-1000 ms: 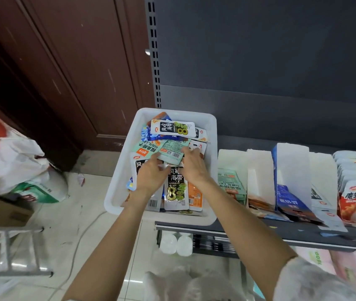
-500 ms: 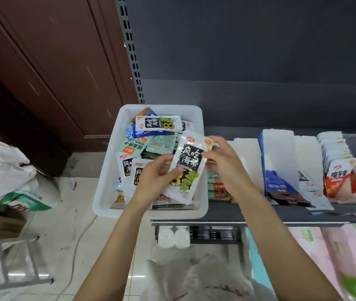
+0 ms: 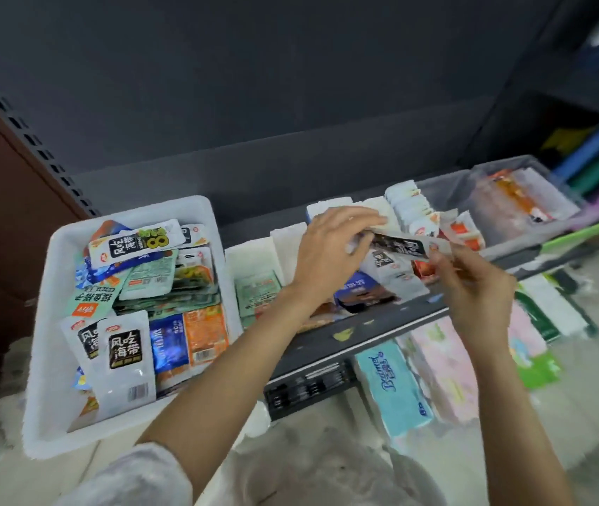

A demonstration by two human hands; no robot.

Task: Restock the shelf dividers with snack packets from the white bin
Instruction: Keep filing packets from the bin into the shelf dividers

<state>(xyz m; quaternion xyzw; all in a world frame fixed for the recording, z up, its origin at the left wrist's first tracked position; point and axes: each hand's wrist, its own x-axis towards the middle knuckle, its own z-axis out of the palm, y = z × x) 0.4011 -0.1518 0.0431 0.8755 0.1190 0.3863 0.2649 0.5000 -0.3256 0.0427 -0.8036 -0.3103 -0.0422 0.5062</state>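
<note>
Both hands on snack packet

Glossy plastic snack packets fill a smooth white plastic bin beside matt paper dividers.

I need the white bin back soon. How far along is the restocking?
Done: several white dividers on the shelf already hold packets. In hand: the left hand and right hand hold one black-and-white packet above the dividers, not yet slotted in. Left: the white bin is still heaped with packets, so most of the job likely remains.
</note>
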